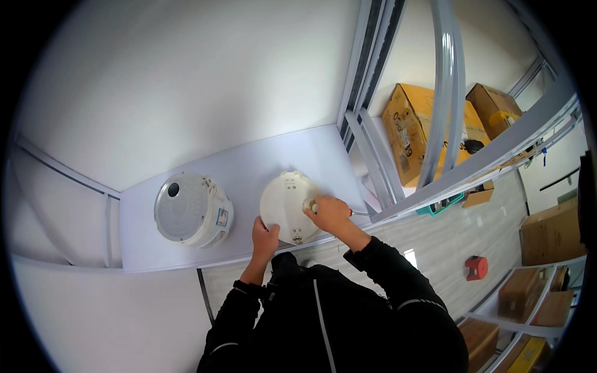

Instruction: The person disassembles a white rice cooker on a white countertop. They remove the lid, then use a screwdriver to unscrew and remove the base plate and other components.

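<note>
On the table in front of me is a round, cream-white lid [278, 202] with small metal fittings at its far and near edges. My left hand [266, 241] grips its near left rim, thumb on top. At the lid's right side, the fingers of my right hand [331, 215] are closed on a small round cream piece [310, 206]. Whether that piece is fixed to the lid I cannot tell. A screwdriver-like thin metal shaft with a red part [352, 212] sticks out right of my right hand; its other end is hidden.
A white round tub [211, 217] with a grey, dark-holed top lies tilted at the left of the pale table [249, 165]. Grey metal posts [373, 152] rise at the table's right end. Beyond are cardboard boxes [407, 133], a teal crate [440, 206] and a red stool [476, 268].
</note>
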{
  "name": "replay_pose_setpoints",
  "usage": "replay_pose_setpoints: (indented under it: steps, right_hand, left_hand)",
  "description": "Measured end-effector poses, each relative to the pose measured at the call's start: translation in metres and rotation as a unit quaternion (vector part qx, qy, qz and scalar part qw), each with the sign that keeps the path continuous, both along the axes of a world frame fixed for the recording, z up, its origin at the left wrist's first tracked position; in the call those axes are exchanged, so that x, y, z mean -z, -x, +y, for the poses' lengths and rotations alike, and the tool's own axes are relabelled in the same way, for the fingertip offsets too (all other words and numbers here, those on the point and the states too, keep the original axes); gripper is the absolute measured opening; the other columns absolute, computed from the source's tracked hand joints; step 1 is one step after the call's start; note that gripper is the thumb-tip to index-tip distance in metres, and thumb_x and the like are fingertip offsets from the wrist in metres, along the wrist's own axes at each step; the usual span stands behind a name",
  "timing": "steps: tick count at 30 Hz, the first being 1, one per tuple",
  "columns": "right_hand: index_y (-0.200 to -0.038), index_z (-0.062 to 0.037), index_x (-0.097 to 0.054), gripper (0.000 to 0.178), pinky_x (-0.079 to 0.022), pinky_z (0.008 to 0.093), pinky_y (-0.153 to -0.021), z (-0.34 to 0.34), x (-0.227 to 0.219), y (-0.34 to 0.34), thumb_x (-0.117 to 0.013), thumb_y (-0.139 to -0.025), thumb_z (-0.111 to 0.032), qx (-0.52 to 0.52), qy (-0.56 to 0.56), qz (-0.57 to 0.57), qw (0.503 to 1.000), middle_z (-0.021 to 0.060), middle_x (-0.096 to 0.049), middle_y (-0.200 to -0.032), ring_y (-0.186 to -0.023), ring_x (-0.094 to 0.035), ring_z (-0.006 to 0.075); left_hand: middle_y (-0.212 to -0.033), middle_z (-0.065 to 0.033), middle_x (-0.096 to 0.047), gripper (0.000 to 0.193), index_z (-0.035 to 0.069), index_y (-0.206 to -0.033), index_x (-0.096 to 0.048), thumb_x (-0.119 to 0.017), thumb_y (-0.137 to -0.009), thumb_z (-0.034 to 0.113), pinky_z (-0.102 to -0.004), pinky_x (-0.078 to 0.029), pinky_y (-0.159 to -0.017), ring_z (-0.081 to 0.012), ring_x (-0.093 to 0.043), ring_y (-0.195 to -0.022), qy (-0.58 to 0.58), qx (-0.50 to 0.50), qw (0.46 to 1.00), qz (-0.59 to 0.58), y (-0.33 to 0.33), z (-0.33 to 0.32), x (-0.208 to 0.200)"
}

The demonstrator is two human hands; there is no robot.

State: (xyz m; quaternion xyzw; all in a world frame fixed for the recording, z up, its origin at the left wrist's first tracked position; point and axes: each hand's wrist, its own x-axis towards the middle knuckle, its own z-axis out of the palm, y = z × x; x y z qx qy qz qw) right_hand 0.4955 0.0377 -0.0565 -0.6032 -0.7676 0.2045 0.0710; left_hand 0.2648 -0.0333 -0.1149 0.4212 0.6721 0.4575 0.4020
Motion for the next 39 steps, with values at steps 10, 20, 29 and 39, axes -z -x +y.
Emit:
replay_pose_setpoints:
  steps: [10,20,29,39]
  right_hand:
    - [-0.125,-0.0123,-0.069,0.042,-0.058,0.0497,-0.091,-0.01,-0.022,-0.028,-0.075,-0.089,-0.033,0.131,-0.03,0.133,0.982,0.0185,-0.069,-0.118,-0.104,-0.071,0.0415]
    - [-0.118,-0.0082,-0.066,0.041,-0.057,0.0533,-0.089,-0.007,0.012,-0.064,-0.076,-0.087,-0.032,0.193,0.003,0.129,0.973,0.023,-0.073,-0.107,-0.102,-0.071,0.0447]
    - [-0.113,-0.0069,-0.063,0.037,-0.059,0.0511,-0.085,-0.008,0.021,-0.061,-0.08,-0.086,-0.026,0.147,-0.033,0.03,0.988,0.0195,-0.07,-0.113,-0.101,-0.072,0.0402]
    - [-0.114,-0.0106,-0.069,0.035,-0.061,0.0501,-0.079,-0.016,-0.017,-0.032,-0.082,-0.084,-0.023,0.072,-0.051,0.121,0.989,0.012,-0.065,-0.116,-0.095,-0.073,0.0374]
  left_hand:
    - [-0.115,-0.0232,-0.07,0.044,-0.006,-0.125,-0.059,-0.067,-0.086,0.011,-0.0436,-0.054,-0.093,-0.0366,-0.071,-0.105,0.0,-0.012,0.999,0.051,0.02,0.005,-0.011]
    - [-0.124,-0.0261,-0.07,0.053,-0.006,-0.136,-0.053,-0.065,-0.087,0.01,-0.0446,-0.054,-0.098,-0.0394,-0.071,-0.112,0.0,-0.002,0.997,0.078,0.015,0.011,-0.025]
    - [-0.149,-0.0277,-0.047,0.079,-0.004,-0.154,-0.035,-0.071,-0.084,0.008,-0.0479,-0.048,-0.108,-0.0405,-0.058,-0.13,-0.052,-0.007,0.991,0.126,0.009,0.006,-0.038]
    - [-0.144,-0.0192,-0.058,0.055,0.007,-0.133,-0.061,-0.076,-0.081,0.013,-0.0555,-0.034,-0.123,-0.0413,-0.049,-0.144,-0.229,0.142,0.86,0.433,-0.007,0.016,-0.07]
